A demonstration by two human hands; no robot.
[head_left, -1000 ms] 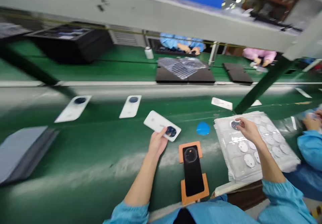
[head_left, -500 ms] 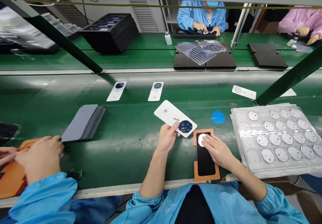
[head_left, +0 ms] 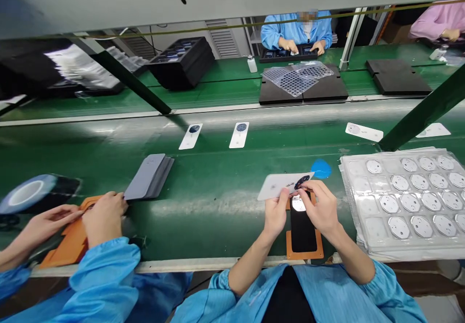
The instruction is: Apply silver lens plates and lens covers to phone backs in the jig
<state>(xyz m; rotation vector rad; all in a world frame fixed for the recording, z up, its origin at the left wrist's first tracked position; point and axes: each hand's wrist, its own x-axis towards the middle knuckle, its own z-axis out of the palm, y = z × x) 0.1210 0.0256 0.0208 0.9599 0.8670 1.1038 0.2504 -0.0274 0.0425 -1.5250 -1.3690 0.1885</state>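
A white phone back panel (head_left: 276, 185) with a dark round camera area (head_left: 302, 181) is held up, tilted, above the green bench. Closed on its lower edge is my left hand (head_left: 276, 216), thumb in front. My right hand (head_left: 323, 209) pinches the panel's right end beside the dark circle; whether it grips the edge or a film there, I cannot tell. Beneath the hands lies an orange-framed fixture with a black bed (head_left: 303, 238). A white round disc (head_left: 298, 203) rests at its upper end, partly covered by my fingers. A blue round film (head_left: 321, 169) lies just behind.
At right stands a clear tray (head_left: 366, 226) of white round discs. More white panels (head_left: 239, 135) lie farther back. Left are a grey stack of panels (head_left: 145, 177), a tape roll (head_left: 27, 194) and a co-worker's hands (head_left: 105, 219) on an orange fixture (head_left: 69, 243). A green post (head_left: 421, 110) slants at right.
My right hand has left the white disc on the fixture and come up to the panel's camera end. The panel has moved over the fixture and tilted. The view has shifted left.
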